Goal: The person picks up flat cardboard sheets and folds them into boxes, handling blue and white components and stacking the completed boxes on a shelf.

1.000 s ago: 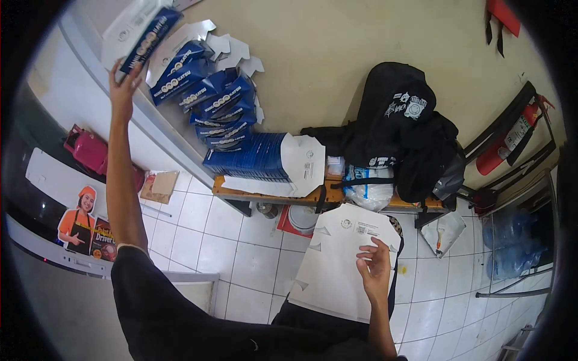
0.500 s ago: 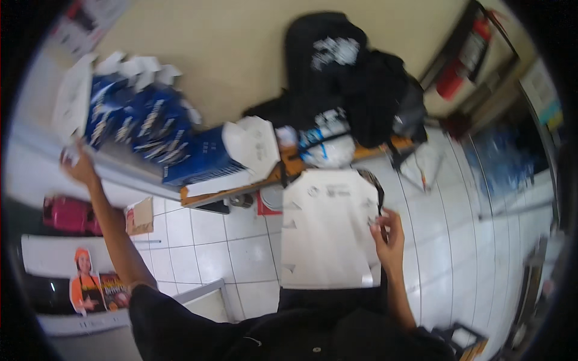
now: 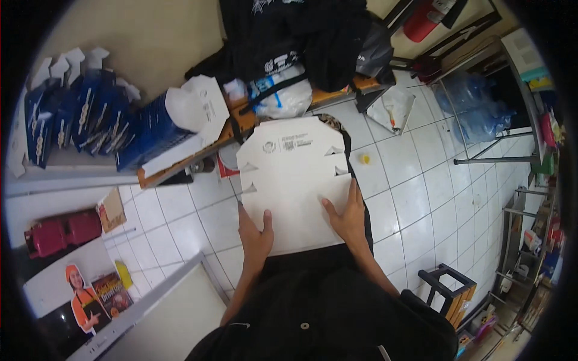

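A flat white cardboard box blank [image 3: 294, 180] with cut corners and slits along its sides lies across my lap; I cannot tell how many sheets are in it. At its lower left edge my left hand [image 3: 256, 237] grips it, thumb on top and the other fingers along the side. My right hand [image 3: 349, 221] holds the opposite edge in the same way, its thumb pointing inward over the white face. The undersides of both grips are hidden. Farther off to the left, several folded blue-and-white boxes [image 3: 90, 117] stand packed together.
Beside the boxes, a stack of white-and-blue cartons [image 3: 153, 129] rests on a wooden bench [image 3: 244, 125]. Black bags [image 3: 301, 42] and a plastic-wrapped bundle [image 3: 283, 96] lie there too. A small stool [image 3: 448, 289] stands at right. Large water bottles [image 3: 475, 108] are under a table.
My left hand has come back from the boxes at far left to the blank's left edge. My right hand now grips lower on its right edge. The view has shifted.
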The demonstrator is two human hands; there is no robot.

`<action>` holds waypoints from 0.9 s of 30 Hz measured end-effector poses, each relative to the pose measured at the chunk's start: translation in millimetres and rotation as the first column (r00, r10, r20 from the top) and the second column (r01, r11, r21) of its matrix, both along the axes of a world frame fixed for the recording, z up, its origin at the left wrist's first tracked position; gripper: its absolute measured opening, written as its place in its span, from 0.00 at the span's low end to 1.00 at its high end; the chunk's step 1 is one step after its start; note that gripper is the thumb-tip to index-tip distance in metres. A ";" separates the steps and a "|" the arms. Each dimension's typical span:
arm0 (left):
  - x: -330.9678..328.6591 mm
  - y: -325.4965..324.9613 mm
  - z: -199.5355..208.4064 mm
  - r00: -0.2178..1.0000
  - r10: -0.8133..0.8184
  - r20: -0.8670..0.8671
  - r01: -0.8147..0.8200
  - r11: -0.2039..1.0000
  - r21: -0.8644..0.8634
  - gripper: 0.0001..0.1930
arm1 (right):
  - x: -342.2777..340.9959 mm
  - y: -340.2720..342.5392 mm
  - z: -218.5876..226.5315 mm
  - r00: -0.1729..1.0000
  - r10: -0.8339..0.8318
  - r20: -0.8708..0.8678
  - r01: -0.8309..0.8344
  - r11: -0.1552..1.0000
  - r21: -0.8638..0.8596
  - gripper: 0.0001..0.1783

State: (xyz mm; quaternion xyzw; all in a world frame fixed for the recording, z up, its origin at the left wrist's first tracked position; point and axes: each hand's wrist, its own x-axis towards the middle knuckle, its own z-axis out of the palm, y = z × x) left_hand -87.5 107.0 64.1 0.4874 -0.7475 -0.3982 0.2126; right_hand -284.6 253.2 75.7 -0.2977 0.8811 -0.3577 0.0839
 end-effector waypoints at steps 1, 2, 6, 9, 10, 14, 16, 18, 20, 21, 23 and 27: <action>0.8 4.5 5.4 1.000 0.011 0.017 -0.011 1.000 0.008 0.41 | 2.3 1.2 0.7 1.000 0.004 -0.002 -0.004 1.000 0.004 0.51; -1.5 4.9 12.5 0.993 -0.025 0.118 0.036 0.996 -0.087 0.41 | 5.5 -0.2 4.8 1.000 0.006 0.009 -0.006 1.000 0.003 0.51; -5.5 7.3 40.2 0.933 -0.121 0.338 0.191 0.965 -0.179 0.41 | 14.8 -5.4 45.7 0.999 0.032 -0.018 -0.029 0.988 0.154 0.51; -17.5 6.6 69.5 0.970 -0.217 0.108 0.201 0.969 0.141 0.40 | 24.1 -12.9 67.8 0.991 0.113 0.077 -0.121 0.987 0.108 0.50; -15.4 8.8 62.8 0.968 -0.225 0.112 0.208 0.967 0.145 0.40 | 29.7 -15.7 70.0 0.981 0.175 0.086 -0.179 0.983 0.041 0.50; -21.9 30.9 35.5 0.846 -0.470 0.250 0.490 0.872 -0.019 0.37 | 49.4 -9.2 38.0 0.936 0.333 0.115 -0.339 0.940 0.035 0.51; -20.8 47.0 5.3 0.794 -0.490 0.360 0.591 0.761 -0.267 0.35 | 57.3 -0.8 10.8 0.937 0.330 0.118 -0.337 0.941 0.045 0.51; -16.9 53.4 -5.0 0.856 -0.474 0.207 0.516 0.809 -0.283 0.32 | 65.9 6.9 -14.1 0.928 0.370 0.051 -0.367 0.929 -0.047 0.47; -1.6 53.2 -19.1 0.864 -0.421 0.276 0.500 0.783 -0.370 0.32 | 68.5 -2.3 -17.9 0.913 0.397 0.095 -0.392 0.918 -0.066 0.46; 1.5 53.6 -26.8 0.862 -0.396 0.317 0.496 0.788 -0.365 0.36 | 65.3 -4.5 -26.8 0.906 0.416 0.078 -0.414 0.909 -0.042 0.44; -14.3 59.1 -18.0 0.794 -0.462 0.395 0.579 0.772 -0.261 0.43 | 45.8 -3.3 -33.3 0.921 0.389 0.035 -0.390 0.921 0.028 0.41; -35.3 47.0 0.2 0.752 -0.458 0.474 0.593 0.783 -0.186 0.41 | 29.0 -15.2 -28.4 0.928 0.372 -0.004 -0.372 0.927 0.047 0.39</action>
